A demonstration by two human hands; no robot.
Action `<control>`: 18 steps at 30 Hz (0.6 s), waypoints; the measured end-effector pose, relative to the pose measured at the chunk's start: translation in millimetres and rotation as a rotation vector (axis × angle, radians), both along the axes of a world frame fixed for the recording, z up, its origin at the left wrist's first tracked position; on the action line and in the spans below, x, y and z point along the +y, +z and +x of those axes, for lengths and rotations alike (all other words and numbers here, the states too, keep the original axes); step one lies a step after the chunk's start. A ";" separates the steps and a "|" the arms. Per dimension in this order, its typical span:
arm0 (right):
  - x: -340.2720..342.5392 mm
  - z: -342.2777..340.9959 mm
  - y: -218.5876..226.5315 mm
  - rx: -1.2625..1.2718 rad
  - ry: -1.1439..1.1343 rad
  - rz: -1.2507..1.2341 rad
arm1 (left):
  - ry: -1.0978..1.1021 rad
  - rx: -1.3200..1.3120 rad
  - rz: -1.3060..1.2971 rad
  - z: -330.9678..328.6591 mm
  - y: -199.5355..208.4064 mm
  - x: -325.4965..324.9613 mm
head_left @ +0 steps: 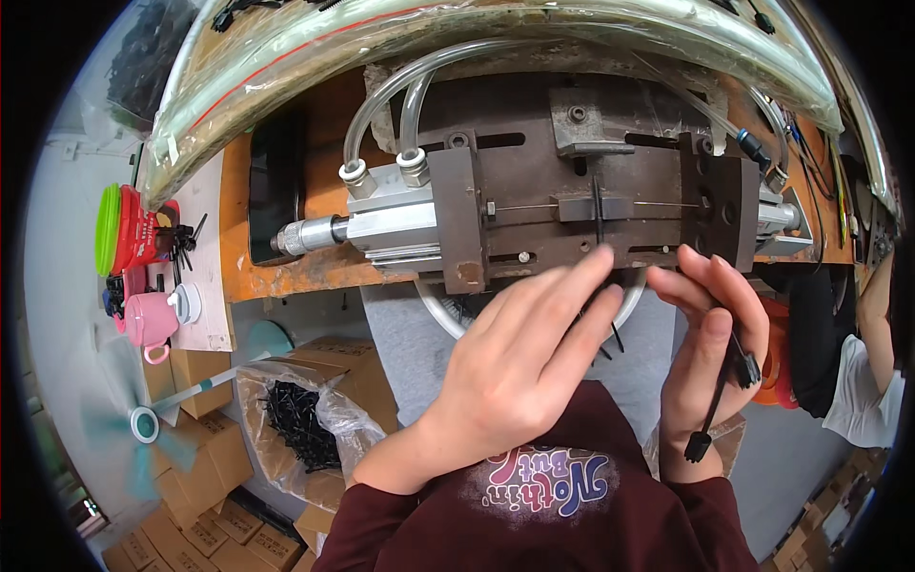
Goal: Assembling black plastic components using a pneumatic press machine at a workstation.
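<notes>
A thin black plastic rod [599, 205] lies across the small metal block [572, 208] in the middle of a dark metal jig. My left hand [519, 357] comes up to its near end, index fingertip against the rod; the thumb is hidden beneath. Right of it, my right hand [720, 334] is half curled, palm inward, with several black plastic stems [717, 400] tucked in it. Their ribbed ends stick out below the fingers, one hanging toward the wrist. From both sides, thin metal pins [524, 207] point at the block.
Pneumatic cylinders [391, 224] with clear hoses [376, 105] flank the jig. Under my hands sits a white-rimmed bowl [437, 310] of black pieces. A lined carton [305, 424] of black parts and a fan [143, 424] are lower left. A pink cup [152, 319] stands left; another person's arm [875, 310] shows right.
</notes>
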State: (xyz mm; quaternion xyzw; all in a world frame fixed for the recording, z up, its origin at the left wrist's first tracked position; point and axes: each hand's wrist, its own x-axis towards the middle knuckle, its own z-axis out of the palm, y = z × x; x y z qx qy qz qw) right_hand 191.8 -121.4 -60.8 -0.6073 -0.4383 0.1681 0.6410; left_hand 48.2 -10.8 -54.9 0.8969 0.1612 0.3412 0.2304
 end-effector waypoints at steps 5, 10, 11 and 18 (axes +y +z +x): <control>-2.6 -2.3 7.6 -0.068 -0.002 -0.048 | 0.068 0.103 0.180 12.5 -2.7 3.6; -4.0 -1.9 10.3 -0.155 -0.055 -0.090 | 0.079 0.179 0.168 15.1 7.6 6.9; -4.9 1.0 9.8 -0.185 -0.067 -0.091 | 0.080 0.196 0.160 14.2 8.5 6.3; -7.2 22.0 5.1 -0.560 -0.032 -0.066 | -0.032 -0.014 -0.167 7.1 10.7 4.2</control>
